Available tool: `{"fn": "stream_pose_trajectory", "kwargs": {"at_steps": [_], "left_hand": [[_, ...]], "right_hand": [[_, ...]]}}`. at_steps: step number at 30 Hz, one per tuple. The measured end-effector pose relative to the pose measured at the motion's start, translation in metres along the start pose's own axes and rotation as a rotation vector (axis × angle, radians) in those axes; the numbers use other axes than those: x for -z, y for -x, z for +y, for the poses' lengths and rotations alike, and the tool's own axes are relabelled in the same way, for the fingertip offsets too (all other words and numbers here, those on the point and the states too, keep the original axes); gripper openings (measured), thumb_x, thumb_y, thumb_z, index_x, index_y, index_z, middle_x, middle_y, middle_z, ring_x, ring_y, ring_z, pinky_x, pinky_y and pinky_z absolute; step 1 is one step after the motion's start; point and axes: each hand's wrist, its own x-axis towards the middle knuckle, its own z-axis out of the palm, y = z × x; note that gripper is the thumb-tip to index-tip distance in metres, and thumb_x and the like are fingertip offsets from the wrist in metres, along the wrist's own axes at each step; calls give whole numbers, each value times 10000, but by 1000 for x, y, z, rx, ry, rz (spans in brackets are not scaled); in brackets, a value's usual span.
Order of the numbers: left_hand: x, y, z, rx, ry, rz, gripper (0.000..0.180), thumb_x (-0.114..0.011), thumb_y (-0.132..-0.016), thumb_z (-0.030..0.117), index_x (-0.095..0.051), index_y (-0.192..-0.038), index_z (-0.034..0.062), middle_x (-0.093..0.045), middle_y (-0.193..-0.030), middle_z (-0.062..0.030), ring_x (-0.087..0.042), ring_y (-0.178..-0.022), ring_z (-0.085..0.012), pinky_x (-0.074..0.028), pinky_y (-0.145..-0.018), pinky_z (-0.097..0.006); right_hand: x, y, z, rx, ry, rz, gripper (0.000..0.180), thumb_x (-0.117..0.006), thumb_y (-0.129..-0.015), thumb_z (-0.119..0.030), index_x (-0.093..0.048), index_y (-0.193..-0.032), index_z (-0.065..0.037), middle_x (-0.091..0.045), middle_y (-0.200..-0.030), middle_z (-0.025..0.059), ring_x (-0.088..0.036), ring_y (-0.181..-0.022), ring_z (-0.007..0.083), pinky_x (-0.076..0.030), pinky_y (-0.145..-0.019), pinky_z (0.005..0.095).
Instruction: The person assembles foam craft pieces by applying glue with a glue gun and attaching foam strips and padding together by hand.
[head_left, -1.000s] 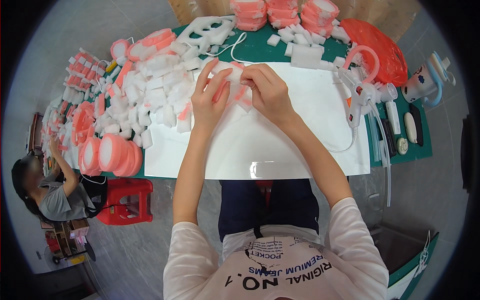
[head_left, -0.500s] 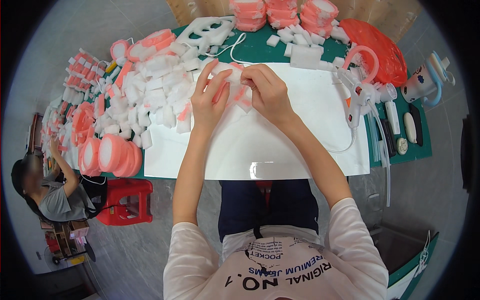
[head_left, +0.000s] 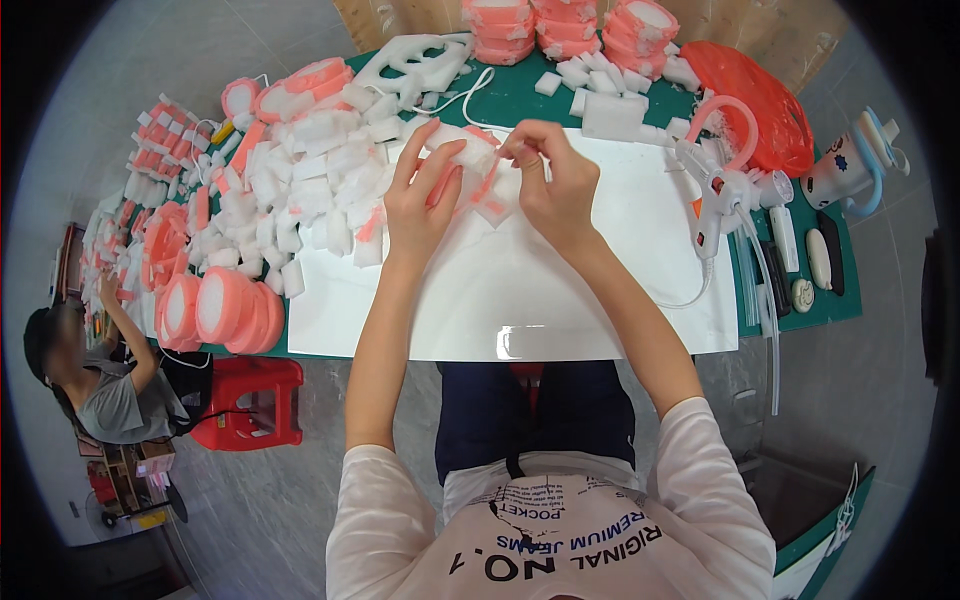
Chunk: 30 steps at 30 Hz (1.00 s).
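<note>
A white foam block with pink on its edges (head_left: 474,153) is held between the thumb and fingers of my left hand (head_left: 418,198), over the white board (head_left: 480,290). From the block's right side a thin pink foam strip (head_left: 488,183) hangs down. My right hand (head_left: 560,195) is closed in a pinch at the strip's upper end, just right of the block. Small pink and white scraps (head_left: 490,212) lie below, between my hands. A heap of white foam pieces (head_left: 320,170) reaches up to my left hand.
Pink-and-white foam rounds (head_left: 235,310) stand at the near left, with stacked ones (head_left: 498,30) at the back. On the right are a glue gun (head_left: 712,195), red plastic bag (head_left: 755,100) and white tumbler (head_left: 845,165). Another person (head_left: 120,385) works at the far left beside a red stool (head_left: 250,400).
My right hand has moved a little to the right, away from the block, drawing the pink strip with it. My left hand stays nearly in place, holding the block.
</note>
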Motion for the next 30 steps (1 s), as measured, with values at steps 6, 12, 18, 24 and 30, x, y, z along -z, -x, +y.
{"fn": "stream_pose_trajectory", "kwargs": {"at_steps": [6,12,18,24,30], "left_hand": [[1,0,-2,0,-9,5,289,-618,-689,-33,-624,-959,71,-511,-1186,-106,-584,-714,-181,-467,-619,-259],[0,0,0,20,-1,5,286,-614,-691,-34,-625,-958,71,-512,-1185,-101,-578,-695,-176,-465,-608,-258],[1,1,-1,26,-3,-4,334,-609,-655,-37,-606,-978,50,-508,-1201,-96,-530,-677,-136,-450,-649,-242],[1,1,0,33,-8,-6,333,-608,-655,-39,-605,-978,45,-508,-1201,-99,-540,-693,-142,-450,-655,-241],[0,0,1,14,-12,18,290,-615,-687,-30,-622,-961,63,-516,-1178,-88,-543,-657,-154,-456,-599,-249]], "right_hand": [[1,-5,5,-319,-295,3,60,-537,-844,-50,-518,-868,2,-609,-793,94,-587,-694,129,-460,-617,229],[6,-11,5,-528,-716,-77,119,-488,-896,-128,-467,-928,-15,-603,-877,134,-573,-853,167,-442,-746,265],[9,-12,10,-643,-937,-178,151,-494,-896,-156,-447,-957,-26,-605,-850,125,-569,-797,165,-436,-749,263],[12,-14,13,-679,-884,-203,130,-521,-878,-127,-480,-944,-23,-587,-746,71,-514,-692,119,-418,-692,237],[13,-16,17,-773,-702,-156,130,-557,-848,-113,-539,-915,-3,-591,-743,57,-519,-673,100,-414,-653,218]]}}
